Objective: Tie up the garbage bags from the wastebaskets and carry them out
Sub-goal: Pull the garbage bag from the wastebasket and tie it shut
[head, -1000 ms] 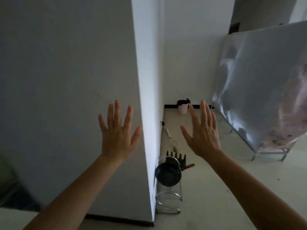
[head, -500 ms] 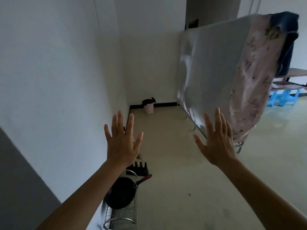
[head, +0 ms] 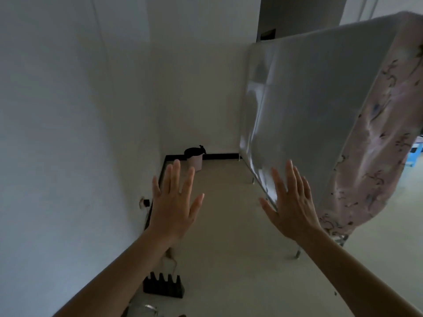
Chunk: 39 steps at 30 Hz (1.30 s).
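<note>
A small pale pink wastebasket (head: 196, 164) stands in the far corner of the room against the back wall. A black garbage bag (head: 193, 152) lines it, with a loose tuft sticking up at its right rim. My left hand (head: 173, 205) is raised in front of me, palm forward, fingers spread, holding nothing. My right hand (head: 290, 204) is raised the same way, fingers apart and empty. Both hands are well short of the wastebasket.
A white wall (head: 68, 133) runs along the left. A tall covered frame (head: 309, 110) with a pink floral cloth (head: 377, 156) stands on thin metal legs at the right. A black knife block (head: 163, 286) sits on the floor near the left wall. Bare floor (head: 229, 225) leads to the corner.
The view has moved forward along the passage and the wastebasket looks closer. The frying pan and wire rack have dropped out of view at the bottom. Both hands stay raised and spread.
</note>
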Each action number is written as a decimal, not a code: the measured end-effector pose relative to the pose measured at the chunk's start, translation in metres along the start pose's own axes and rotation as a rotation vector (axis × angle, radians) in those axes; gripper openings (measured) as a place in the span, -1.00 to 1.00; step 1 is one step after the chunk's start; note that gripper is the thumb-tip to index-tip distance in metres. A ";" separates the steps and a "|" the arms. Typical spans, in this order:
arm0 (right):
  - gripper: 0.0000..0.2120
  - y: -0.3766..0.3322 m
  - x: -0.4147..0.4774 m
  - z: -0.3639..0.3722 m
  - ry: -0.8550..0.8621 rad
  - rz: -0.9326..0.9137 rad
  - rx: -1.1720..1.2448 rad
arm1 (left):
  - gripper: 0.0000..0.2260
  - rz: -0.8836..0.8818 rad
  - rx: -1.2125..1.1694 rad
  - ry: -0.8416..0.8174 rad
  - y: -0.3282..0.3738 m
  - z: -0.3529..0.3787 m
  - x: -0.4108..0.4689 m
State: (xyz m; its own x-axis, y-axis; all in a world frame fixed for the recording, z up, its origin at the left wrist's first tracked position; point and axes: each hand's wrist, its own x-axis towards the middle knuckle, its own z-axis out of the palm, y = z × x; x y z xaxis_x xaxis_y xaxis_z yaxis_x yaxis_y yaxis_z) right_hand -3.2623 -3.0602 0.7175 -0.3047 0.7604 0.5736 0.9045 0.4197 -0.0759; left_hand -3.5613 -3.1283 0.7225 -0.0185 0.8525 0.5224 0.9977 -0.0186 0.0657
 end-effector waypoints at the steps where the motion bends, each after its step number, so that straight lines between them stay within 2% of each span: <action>1: -0.22 0.012 0.030 0.007 0.022 -0.004 0.003 | -0.36 0.021 -0.003 0.018 0.003 0.008 0.033; 5: -0.22 0.058 0.112 0.057 0.047 0.050 0.045 | -0.35 0.057 -0.032 0.053 0.017 0.057 0.142; 12: -0.17 0.153 0.242 0.208 -0.051 0.072 0.044 | -0.32 0.033 -0.059 -0.007 0.043 0.198 0.315; 14: -0.17 0.184 0.299 0.240 -0.094 0.054 0.034 | -0.32 0.025 -0.050 -0.042 0.047 0.229 0.375; 17: -0.16 0.219 0.399 0.273 -0.057 0.023 0.041 | -0.32 0.028 -0.033 -0.008 0.040 0.264 0.463; 22: -0.17 0.234 0.550 0.350 -0.042 -0.025 0.058 | -0.34 -0.085 0.013 0.042 -0.011 0.336 0.581; 28: -0.15 0.237 0.680 0.486 -0.109 -0.153 0.057 | -0.32 -0.128 0.052 -0.009 -0.101 0.454 0.691; 33: -0.18 0.247 0.795 0.582 -0.182 -0.104 -0.012 | -0.31 -0.159 0.050 -0.117 -0.186 0.534 0.808; 35: -0.19 0.254 0.840 0.609 -0.171 -0.094 -0.019 | -0.30 -0.140 0.051 -0.140 -0.212 0.558 0.854; 39: -0.23 0.268 0.926 0.675 -0.188 -0.001 0.011 | -0.28 -0.209 0.008 -0.232 -0.248 0.609 0.947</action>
State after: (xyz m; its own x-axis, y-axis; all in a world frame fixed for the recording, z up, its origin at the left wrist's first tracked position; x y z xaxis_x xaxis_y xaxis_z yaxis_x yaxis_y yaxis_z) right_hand -3.5031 -1.9091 0.6775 -0.3566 0.8387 0.4115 0.9012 0.4250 -0.0853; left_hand -3.7858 -1.9978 0.6830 -0.2087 0.9338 0.2907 0.9743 0.1729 0.1441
